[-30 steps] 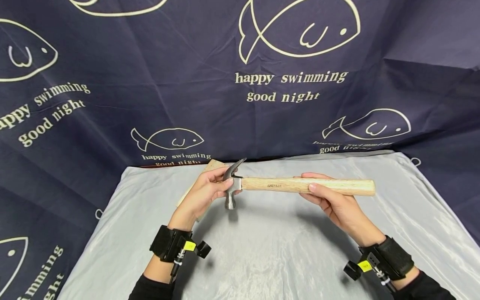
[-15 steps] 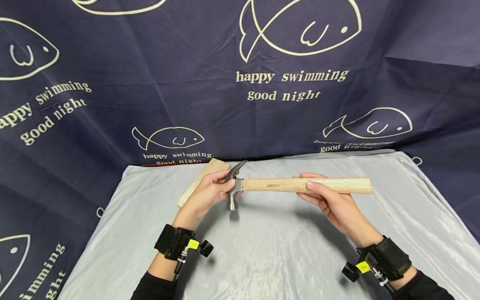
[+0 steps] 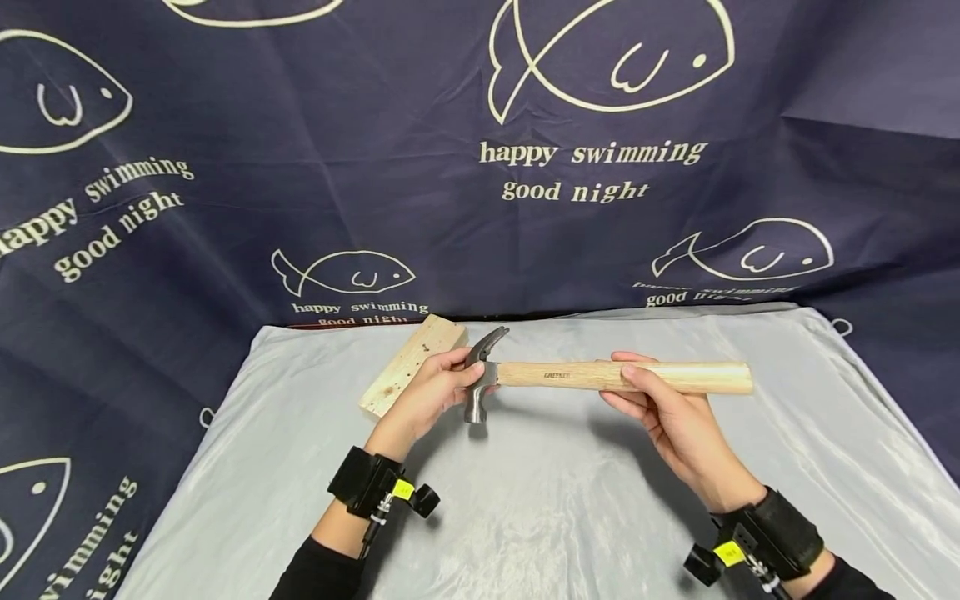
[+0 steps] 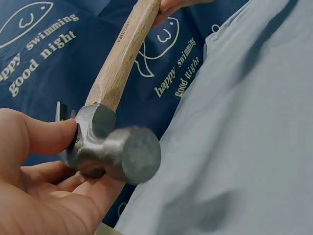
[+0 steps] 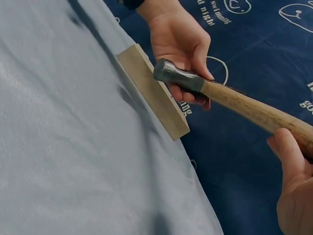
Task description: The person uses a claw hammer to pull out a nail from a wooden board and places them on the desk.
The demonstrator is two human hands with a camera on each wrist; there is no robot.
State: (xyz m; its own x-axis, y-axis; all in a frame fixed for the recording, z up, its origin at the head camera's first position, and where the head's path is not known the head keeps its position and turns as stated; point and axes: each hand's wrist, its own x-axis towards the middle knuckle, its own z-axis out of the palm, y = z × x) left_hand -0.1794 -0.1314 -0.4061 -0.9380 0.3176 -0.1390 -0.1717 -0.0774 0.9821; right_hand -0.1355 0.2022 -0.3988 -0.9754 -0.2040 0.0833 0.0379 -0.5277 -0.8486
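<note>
A steel claw hammer with a pale wooden handle [image 3: 551, 374] lies nearly level in the air, raised above the worktop [image 3: 555, 508], which wears a shiny pale grey cloth. The person's left hand [image 3: 427, 400] pinches the steel head between thumb and fingers; the right hand [image 3: 678, 417] grips the handle towards its far end, thumb on top and fingers beneath. The claw points towards the backdrop and the round striking face towards the person.

Behind the left hand, a rectangular pale wooden block dotted with small dark spots [image 3: 408, 367] lies slantwise on the cloth near its back edge. In the head view the left hand stands in front of the block, covering part of its near side. Dark blue fabric printed with white fish outlines and lettering [image 3: 420, 150] hangs behind and along both sides. Each wrist wears a black strap with a yellow tag.
</note>
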